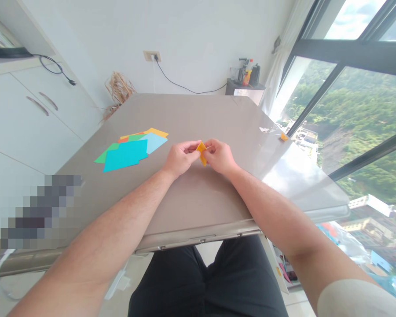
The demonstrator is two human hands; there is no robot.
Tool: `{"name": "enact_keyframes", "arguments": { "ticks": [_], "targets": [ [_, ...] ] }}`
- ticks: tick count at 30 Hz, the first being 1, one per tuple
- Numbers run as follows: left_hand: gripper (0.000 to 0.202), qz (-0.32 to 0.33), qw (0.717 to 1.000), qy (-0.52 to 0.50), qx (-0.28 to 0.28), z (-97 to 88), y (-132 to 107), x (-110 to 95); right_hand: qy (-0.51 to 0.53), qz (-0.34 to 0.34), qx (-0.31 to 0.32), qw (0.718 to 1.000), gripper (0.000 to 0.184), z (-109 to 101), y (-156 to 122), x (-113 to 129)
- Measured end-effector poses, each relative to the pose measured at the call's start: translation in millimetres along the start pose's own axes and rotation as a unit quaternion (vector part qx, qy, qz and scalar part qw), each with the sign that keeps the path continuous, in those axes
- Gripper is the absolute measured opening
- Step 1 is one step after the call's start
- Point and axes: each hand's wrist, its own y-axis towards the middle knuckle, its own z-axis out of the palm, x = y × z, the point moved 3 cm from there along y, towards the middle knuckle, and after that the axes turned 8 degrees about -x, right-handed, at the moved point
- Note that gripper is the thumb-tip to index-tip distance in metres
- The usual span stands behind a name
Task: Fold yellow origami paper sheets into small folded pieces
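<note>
A small folded piece of yellow paper (202,149) is held up between my two hands, just above the table (198,198). My left hand (181,157) pinches its left side between thumb and fingers. On the other side, my right hand (220,155) grips the paper with thumb and forefinger. Parts of the paper are hidden behind the fingertips. To the left lies a loose spread of coloured paper sheets (127,155), with turquoise on top and green, light blue, orange and yellow ones showing beneath.
A small orange-yellow folded paper piece (284,137) lies near the table's right edge by the window. A pixelated dark object (39,211) is at the left edge. Bottles (249,72) stand on a small cabinet (246,90) behind the table. Dried stalks (119,88) stand at the back left.
</note>
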Motion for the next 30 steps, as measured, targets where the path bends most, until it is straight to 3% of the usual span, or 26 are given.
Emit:
{"name": "enact_keyframes", "arguments": {
  "ticks": [5, 18, 24, 30],
  "targets": [
    [0.037, 0.025, 0.999, 0.033, 0.024, 3.0, -3.8, -7.1, -0.075, -0.019, -0.022, 0.997, 0.009, 1.6, -1.0, 4.0],
    [0.045, 0.033, 0.998, 0.025, 0.055, 4.7, -5.1, -7.7, -0.123, -0.014, -0.037, 0.992, 0.014, 1.5, 0.1, 3.7],
    [0.047, -0.015, 0.998, -0.059, 0.016, -0.5, -2.8, -6.8, -0.037, -0.028, -0.041, 0.998, 0.013, -3.0, -1.4, 4.2],
    [0.05, -0.085, 0.985, -0.143, 0.042, -2.4, -0.5, -5.7, 0.084, -0.052, 0.012, 0.995, 0.016, -5.7, -4.4, 3.2]
  ]
}}
